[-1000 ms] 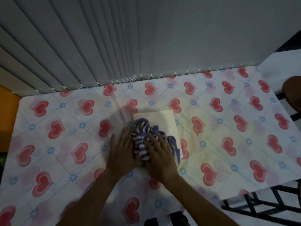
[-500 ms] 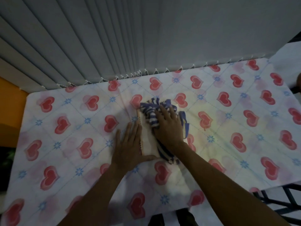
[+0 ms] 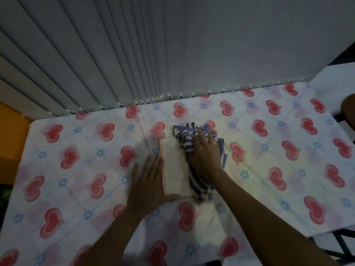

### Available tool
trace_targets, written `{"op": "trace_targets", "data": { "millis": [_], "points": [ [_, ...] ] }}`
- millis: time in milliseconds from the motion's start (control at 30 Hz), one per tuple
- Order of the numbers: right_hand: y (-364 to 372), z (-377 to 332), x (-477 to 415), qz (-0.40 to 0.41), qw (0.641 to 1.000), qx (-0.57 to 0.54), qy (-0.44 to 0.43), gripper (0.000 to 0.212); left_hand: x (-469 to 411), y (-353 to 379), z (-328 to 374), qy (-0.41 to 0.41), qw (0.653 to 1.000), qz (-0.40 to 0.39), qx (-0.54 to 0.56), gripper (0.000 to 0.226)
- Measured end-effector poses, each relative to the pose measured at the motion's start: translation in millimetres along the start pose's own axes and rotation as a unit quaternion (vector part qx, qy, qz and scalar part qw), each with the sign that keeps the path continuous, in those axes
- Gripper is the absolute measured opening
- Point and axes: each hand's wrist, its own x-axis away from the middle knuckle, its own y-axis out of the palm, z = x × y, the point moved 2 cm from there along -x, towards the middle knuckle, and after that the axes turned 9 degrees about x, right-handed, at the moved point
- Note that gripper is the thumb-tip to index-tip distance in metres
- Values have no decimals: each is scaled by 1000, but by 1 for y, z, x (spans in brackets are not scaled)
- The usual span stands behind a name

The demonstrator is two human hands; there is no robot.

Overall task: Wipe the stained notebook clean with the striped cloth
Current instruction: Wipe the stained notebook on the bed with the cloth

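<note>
I have the right hand [image 3: 204, 150] bunched on the striped cloth [image 3: 189, 138] at the far right of the cream notebook [image 3: 174, 167], which lies mid-bench on the heart-print tablecloth [image 3: 269, 150]. My left hand [image 3: 148, 181] lies flat and open against the notebook's spine. To wipe well, I judge I should brace that side and sweep full-length. I can read no writing or brand.

Your view is dim and bluish, brightest in a soft yellowish patch on the tabletop [image 3: 249, 169] just right of centre. Corners darken, the wide lens bows edges, and detail looks soft.
</note>
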Motion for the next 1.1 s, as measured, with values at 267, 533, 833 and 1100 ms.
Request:
{"op": "trace_targets", "data": {
  "millis": [267, 533, 833, 1100],
  "points": [
    [6, -23, 64, -23, 987, 5, -158, 69, -1, 6, -1, 6, 1000, 13, 4, 136],
    [0, 18, 22, 1, 998, 13, -55, 66, 1, 4, -2, 4, 1000, 16, -5, 138],
    [13, -41, 84, 4, 980, -7, -200, 64, 0, 6, -3, 10, 1000, -10, 17, 126],
    [-1, 22, 49, 0, 984, 13, -176, 63, -1, 5, -3, -8, 1000, 9, 15, 141]
  ]
}}
